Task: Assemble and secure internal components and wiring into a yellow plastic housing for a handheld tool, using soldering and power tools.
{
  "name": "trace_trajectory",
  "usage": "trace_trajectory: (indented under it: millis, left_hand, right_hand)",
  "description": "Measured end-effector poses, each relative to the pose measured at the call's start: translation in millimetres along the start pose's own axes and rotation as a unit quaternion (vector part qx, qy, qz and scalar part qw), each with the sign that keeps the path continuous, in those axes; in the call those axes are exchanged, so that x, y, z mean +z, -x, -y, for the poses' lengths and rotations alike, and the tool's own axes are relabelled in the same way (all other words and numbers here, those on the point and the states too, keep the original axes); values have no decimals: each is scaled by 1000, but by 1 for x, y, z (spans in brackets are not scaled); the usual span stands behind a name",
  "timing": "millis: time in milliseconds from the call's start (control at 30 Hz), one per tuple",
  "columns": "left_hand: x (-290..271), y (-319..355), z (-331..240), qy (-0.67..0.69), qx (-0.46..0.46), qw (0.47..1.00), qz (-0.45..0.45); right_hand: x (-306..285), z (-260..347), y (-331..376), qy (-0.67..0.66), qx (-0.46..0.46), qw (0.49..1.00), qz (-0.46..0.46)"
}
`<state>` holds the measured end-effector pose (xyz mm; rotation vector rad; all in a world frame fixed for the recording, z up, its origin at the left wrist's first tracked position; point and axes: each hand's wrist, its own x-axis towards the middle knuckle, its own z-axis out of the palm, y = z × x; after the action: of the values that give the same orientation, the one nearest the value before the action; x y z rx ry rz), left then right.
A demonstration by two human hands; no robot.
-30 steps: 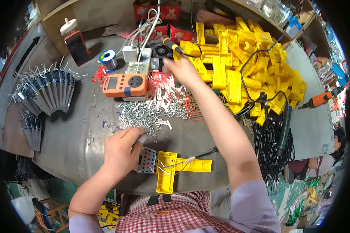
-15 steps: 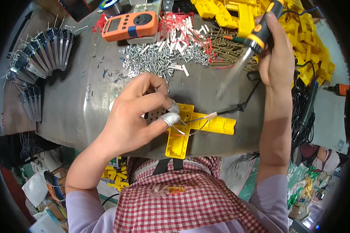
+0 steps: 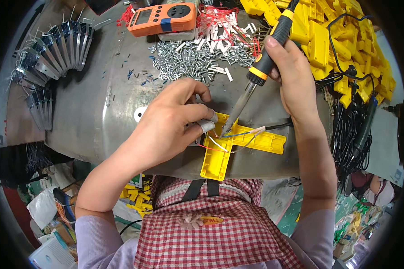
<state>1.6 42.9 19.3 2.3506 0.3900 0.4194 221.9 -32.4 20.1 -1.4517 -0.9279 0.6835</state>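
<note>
My right hand (image 3: pixel 296 78) grips a soldering iron (image 3: pixel 270 54) by its black and yellow handle. The iron slants down to the left, its metal tip among thin wires (image 3: pixel 217 143) over a yellow T-shaped plastic housing half (image 3: pixel 215 166). Closed in a pinch, my left hand (image 3: pixel 175 119) has thumb and forefinger, both with white finger covers, on a wire right beside the tip. What else lies under the left palm is mostly hidden. Blue, white and red wires cross the housing, and a black cable (image 3: pixel 280 126) runs along its right arm.
Behind lie loose screws and nuts (image 3: pixel 184 60), white and red bits (image 3: pixel 220 31) and an orange multimeter (image 3: pixel 161 19). Yellow plastic parts (image 3: pixel 345 40) are heaped at the far right, above black cables (image 3: pixel 345 130). Metal strips with wires (image 3: pixel 60 49) fan out at the left.
The soldering iron has come down and left, bringing its tip to the wires beside my left fingertips. My left hand keeps its pinch over the housing. The whole view has shifted slightly.
</note>
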Motion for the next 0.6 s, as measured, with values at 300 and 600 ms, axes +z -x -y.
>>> trace_trajectory:
  millis: [300, 600]
  left_hand:
    - [-2, -5, -1, 17, -3, 999, 31]
    - [-3, -6, -7, -4, -11, 999, 37]
  right_hand:
    - [1, -5, -5, 27, 12, 999, 14]
    - [4, -6, -3, -1, 13, 1000, 14]
